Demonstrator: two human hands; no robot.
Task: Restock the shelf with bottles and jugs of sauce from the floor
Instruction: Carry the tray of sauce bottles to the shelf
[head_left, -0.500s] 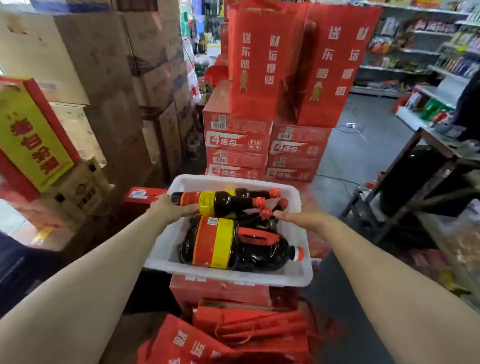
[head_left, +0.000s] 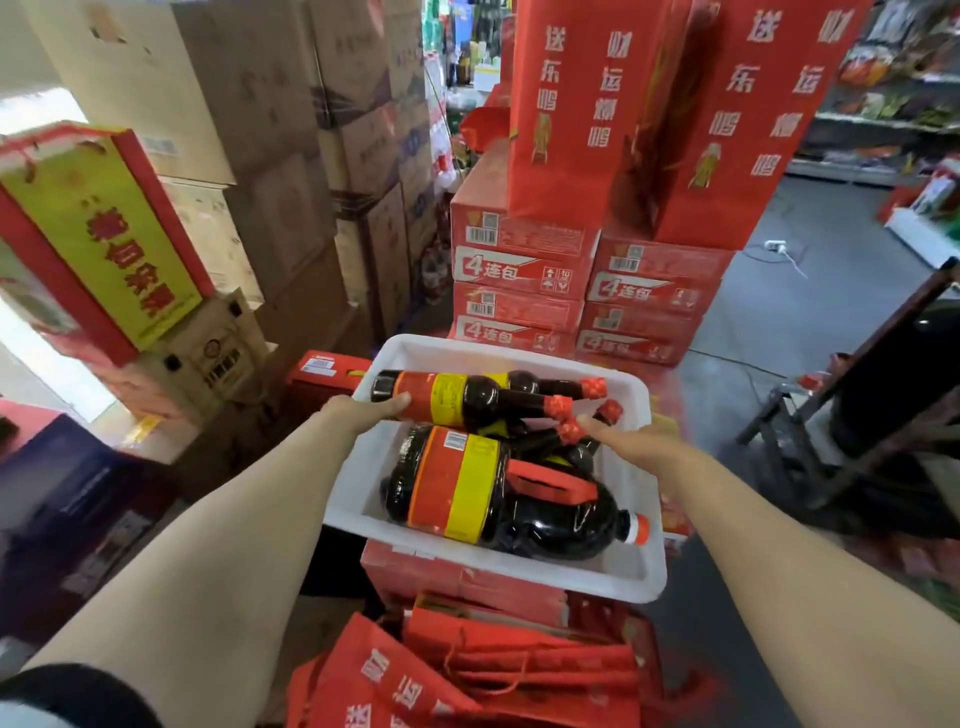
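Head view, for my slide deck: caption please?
Both hands reach into a white tub holding sauce bottles and a jug.

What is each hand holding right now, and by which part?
The left hand grips the top bottle near its base. The right hand reaches the red-capped necks of lower bottles; whether it grips one cannot be told.

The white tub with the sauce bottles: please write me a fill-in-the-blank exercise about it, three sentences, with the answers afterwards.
1. The big jug in the white tub lies on its ____.
2. The left hand holds the base end of a bottle whose cap is ____ in colour.
3. The right hand reaches the bottle necks from the tub's ____ side.

Missing words: side; red; right
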